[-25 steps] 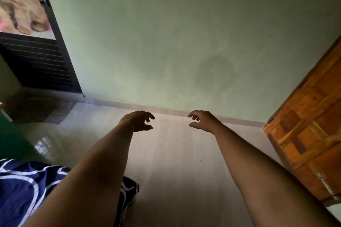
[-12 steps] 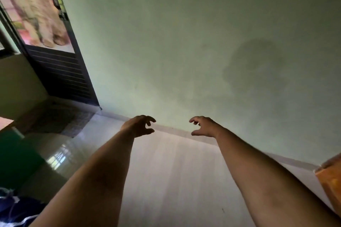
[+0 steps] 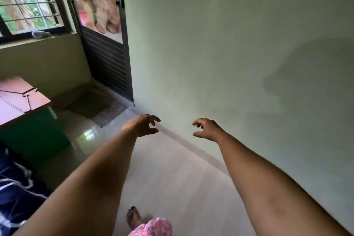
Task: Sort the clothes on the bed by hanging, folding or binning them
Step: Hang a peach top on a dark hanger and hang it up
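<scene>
Both grips hang loose: your left hand [image 3: 142, 125] and right hand [image 3: 207, 129] reach ahead, fingers curled apart, holding nothing. Blue-and-white cloth [image 3: 15, 193] lies at eight o'clock, a hanger [image 3: 28, 92] on the desk [image 3: 38, 98] at ten.

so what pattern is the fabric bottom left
The fabric is navy with white lines, head view.

Looking dim indoors, taking daylight only from the barred window [image 3: 28, 0] at upper left and the door pane [image 3: 95, 2] beside it, both washing out slightly. Glinting palely on the glossy floor [image 3: 86, 136]. Throwing a broad soft shadow on the green wall [image 3: 306, 74] at right. Rendering the left hand [image 3: 141, 125] and right hand [image 3: 207, 129] fairly sharp, stretching the forearms toward the lower corners, smearing the dark cloth [image 3: 15, 188] at lower left.
</scene>
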Demonstrator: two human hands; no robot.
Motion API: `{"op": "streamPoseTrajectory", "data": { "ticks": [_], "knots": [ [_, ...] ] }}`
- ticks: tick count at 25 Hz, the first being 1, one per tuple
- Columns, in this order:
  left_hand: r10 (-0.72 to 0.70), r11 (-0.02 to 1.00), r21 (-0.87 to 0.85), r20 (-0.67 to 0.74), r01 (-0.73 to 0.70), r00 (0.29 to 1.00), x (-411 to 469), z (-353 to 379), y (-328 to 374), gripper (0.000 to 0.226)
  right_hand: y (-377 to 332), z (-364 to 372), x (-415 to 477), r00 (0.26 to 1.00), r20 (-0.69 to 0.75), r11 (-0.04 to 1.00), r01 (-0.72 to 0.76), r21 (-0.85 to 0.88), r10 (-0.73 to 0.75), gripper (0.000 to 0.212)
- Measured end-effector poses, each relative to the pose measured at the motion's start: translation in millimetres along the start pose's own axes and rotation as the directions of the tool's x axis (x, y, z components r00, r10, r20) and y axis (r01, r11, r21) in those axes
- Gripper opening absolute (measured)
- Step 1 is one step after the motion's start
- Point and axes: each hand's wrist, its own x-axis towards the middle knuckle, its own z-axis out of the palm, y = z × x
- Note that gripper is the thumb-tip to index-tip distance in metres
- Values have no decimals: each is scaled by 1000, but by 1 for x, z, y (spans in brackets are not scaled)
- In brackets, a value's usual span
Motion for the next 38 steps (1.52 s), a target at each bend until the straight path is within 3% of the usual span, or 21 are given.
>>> {"op": "streamPoseTrajectory", "data": {
  "ticks": [9, 14, 22, 27, 30, 33, 35, 38],
  "knots": [
    [-224, 974, -62, -86, 219, 971, 83, -96, -180, 46, -162, -2, 228, 975, 118, 969, 203, -139, -187, 51],
    [-424, 899, -159, -89, 407, 901, 57, -130, -284, 46, -269, 47, 313, 887, 296, 891, 416, -180, -355, 51],
    [-715, 694, -272, -154, 667, 682, -37, -174, -415, 47, -460, 127, 406, 698, 439, 755, 653, -66, -565, 50],
    [-874, 485, -411, -268, 772, 406, -94, -197, -473, 43, -585, 176, 446, 465, 538, 556, 831, 9, -703, 49],
    [-930, 330, -473, -311, 817, 196, -129, -219, -490, 46, -661, 199, 456, 309, 570, 411, 910, 55, -761, 49],
    [-925, 188, -543, -378, 818, -38, -156, -227, -493, 56, -719, 220, 449, 60, 585, 76, 997, 4, -809, 54],
    [-899, 135, -522, -421, 842, -117, -165, -220, -487, 63, -741, 236, 441, -99, 576, -143, 989, -32, -811, 63],
    [-887, -1, -482, -404, 876, -223, -183, -208, -468, 65, -763, 270, 419, -240, 591, -309, 951, -16, -770, 70]
  ]
}}
